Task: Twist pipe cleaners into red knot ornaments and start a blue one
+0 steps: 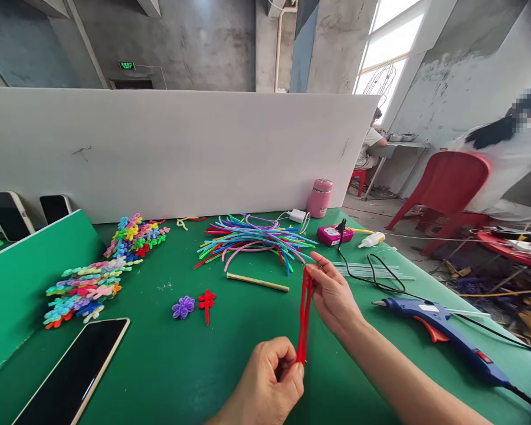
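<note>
A red pipe cleaner (304, 313), doubled into two parallel strands, stretches upright between my hands. My left hand (272, 378) pinches its lower end between thumb and finger. At the upper end, my right hand (334, 292) is closed on it with the fingertips. Left of my hands lie a red pipe-cleaner flower with a short stem (207, 304) and a purple pipe-cleaner flower (183, 307). A thin wooden stick (257, 282) rests beyond them. Behind the stick is a loose pile of many-coloured pipe cleaners (252, 236).
Finished-looking flowers (88, 283) are heaped at the left, near a phone (73, 375). A blue glue gun (442, 336) with black cord lies at the right beside clear glue sticks (371, 270). A pink bottle (320, 198) stands before the white partition (194, 147). One person sits by a red chair (442, 183).
</note>
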Available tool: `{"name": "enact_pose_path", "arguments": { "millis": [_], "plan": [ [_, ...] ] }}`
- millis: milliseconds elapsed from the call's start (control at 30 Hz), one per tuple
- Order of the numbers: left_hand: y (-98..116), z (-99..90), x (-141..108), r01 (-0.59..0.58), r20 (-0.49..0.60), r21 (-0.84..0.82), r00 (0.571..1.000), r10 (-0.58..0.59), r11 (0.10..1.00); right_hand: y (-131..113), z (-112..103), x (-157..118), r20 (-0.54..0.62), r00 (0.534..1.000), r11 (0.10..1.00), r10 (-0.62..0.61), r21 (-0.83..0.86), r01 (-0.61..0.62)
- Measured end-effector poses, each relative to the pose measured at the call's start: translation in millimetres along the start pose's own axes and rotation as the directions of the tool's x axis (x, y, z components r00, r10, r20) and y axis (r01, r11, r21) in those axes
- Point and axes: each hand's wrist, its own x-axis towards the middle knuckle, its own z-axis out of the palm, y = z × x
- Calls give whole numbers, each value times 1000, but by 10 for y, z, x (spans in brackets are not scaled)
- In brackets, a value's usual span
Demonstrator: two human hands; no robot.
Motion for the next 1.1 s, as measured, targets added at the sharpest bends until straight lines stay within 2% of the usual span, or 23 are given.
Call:
{"name": "enact_pose_path", "arguments": {
  "millis": [333, 533, 733, 833, 1000, 1100],
  "plan": [
    [-22, 127, -21, 79, -83, -21, 993, -80, 997, 49, -33, 20, 46, 999, 1000, 18, 4, -18],
    [-14, 115, -22, 82, -106, -58, 990, -88, 995, 56, -23, 23, 55, 996, 998, 67, 9, -68],
    [-68, 72, -18, 82, -34, -225, 995, -91, 971, 41, -14, 21, 26, 990, 990, 137, 9, -138],
    [-137, 60, -11, 111, 20, -363, 994, -111, 925, 12, -19, 27, 26, 986, 986, 164, 21, -165],
    [-165, 15, 25, 45, -138, -616, 977, -164, 787, -33, 12, -20, 72, 957, 955, 282, 68, -287],
    [-129, -8, 53, 51, -136, -729, 967, -217, 683, -12, 75, -147, 122, 937, 941, 327, 55, -335]
  ]
}}
